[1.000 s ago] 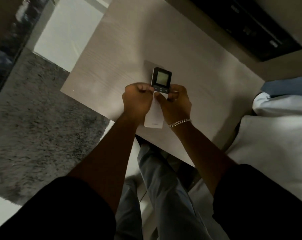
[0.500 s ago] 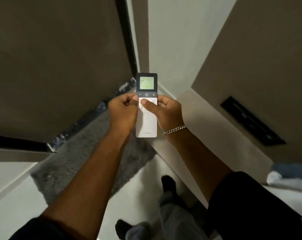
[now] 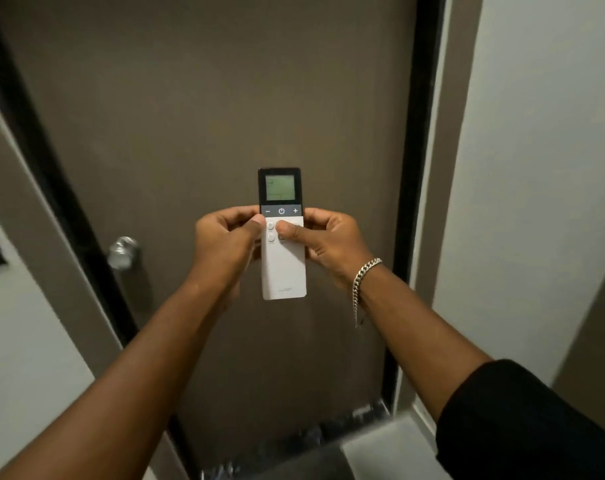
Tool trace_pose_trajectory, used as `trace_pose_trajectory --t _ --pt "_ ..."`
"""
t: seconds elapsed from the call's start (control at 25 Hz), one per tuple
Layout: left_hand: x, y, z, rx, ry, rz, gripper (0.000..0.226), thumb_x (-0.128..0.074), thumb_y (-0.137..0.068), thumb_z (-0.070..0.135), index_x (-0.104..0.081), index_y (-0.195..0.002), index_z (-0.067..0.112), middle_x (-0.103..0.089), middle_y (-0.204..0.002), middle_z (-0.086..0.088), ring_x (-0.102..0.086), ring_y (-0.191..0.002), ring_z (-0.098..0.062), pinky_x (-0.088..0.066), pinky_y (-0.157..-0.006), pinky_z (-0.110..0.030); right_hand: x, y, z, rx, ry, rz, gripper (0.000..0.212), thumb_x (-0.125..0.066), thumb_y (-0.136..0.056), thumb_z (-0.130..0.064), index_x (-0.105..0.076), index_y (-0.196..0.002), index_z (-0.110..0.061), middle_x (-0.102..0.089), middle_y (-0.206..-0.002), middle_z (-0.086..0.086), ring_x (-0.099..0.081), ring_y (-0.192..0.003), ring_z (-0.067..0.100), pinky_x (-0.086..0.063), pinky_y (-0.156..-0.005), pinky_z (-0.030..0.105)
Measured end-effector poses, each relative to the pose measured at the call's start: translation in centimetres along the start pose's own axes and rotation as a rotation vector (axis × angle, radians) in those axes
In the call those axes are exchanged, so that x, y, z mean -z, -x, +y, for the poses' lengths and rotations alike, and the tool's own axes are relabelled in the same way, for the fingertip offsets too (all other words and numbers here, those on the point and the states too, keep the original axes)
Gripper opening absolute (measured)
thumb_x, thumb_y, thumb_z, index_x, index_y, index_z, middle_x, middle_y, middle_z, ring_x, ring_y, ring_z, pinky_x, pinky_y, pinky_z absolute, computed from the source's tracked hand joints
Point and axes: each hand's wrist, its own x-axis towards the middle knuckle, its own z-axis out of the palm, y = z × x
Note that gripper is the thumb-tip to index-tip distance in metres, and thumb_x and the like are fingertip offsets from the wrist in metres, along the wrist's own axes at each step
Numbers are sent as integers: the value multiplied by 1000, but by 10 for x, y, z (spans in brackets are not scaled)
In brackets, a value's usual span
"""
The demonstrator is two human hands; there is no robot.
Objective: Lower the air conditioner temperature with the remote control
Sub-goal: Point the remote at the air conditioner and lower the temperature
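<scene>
Behind your hands stands a dark brown door (image 3: pixel 207 98) with a round metal knob (image 3: pixel 122 252) near its left edge, where half a second ago the view took in floor, rug and your legs; your head has tipped up, which suggests you are turning toward the air conditioner, itself out of sight. Nearest the camera, your forearms reach forward, a chain bracelet (image 3: pixel 363 275) on the right wrist. Your left hand (image 3: pixel 226 242) is closed around the left edge of the remote control (image 3: pixel 283 268), thumb tip just beside the small round buttons. Your right hand (image 3: pixel 330 249) clamps the right edge, its thumb lying across the buttons just below the dark strip. That strip carries minus (image 3: pixel 267 211), power and plus, all uncovered. Above it the lit screen (image 3: pixel 280 187) is too faint to read. No thumb rests on minus, so the temperature-lowering press appears not yet made.
</scene>
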Motion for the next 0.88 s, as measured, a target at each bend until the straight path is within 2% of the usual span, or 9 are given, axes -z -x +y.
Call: trace_pose_trajectory --t 0.12,0.28,0.4,0.6,0.72,0.88 --pt "34 -16 67 -197 -45 34 20 -58 -89 9 -65 -81 26 -73 -83 5 -73 -81 -17 -61 -70 -37 -40 -27 -61 131 27 -91 22 -79 -74 -7 -74 -94 -12 -78 -92 6 -74 -85 21 -62 -78 35" --pt "68 -31 147 -339 -108 28 15 -58 -90 11 -61 -87 25 -71 -93 -2 -72 -85 -17 -61 -69 -32 -77 -47 -134 271 16 -196 19 -79 -73 -8 -75 -90 -16 -80 -89 2 -76 -82 18 -61 -69 27" --pt "79 -36 197 -413 -103 -10 19 -60 -88 9 -63 -83 26 -72 -85 3 -74 -76 -12 -58 -57 -22 -91 -51 -183 367 30 -229 21 -79 -74 -12 -73 -94 -18 -80 -89 1 -76 -82 16 -60 -68 26" --pt "79 -43 248 -506 -97 -77 12 -62 -87 11 -66 -92 21 -75 -94 -5 -75 -83 -17 -60 -60 -24 -93 -58 -245 489 73 -266 21 -77 -75 -11 -72 -96 -14 -79 -91 3 -76 -82 17 -62 -72 29" --pt "74 -48 268 -548 -103 -61 12 -62 -87 14 -65 -98 17 -74 -97 -9 -75 -85 -19 -60 -63 -27 -90 -62 -266 564 91 -279 30 -76 -77 -14 -70 -106 -9 -78 -96 6 -76 -87 20 -61 -75 31" --pt "70 -56 283 -587 -129 -42 13 -63 -86 16 -64 -99 15 -74 -99 -10 -74 -86 -20 -61 -65 -28 -89 -67 -282 616 74 -312 39 -78 -69 -22 -70 -105 -10 -78 -98 9 -75 -89 24 -61 -77 34"
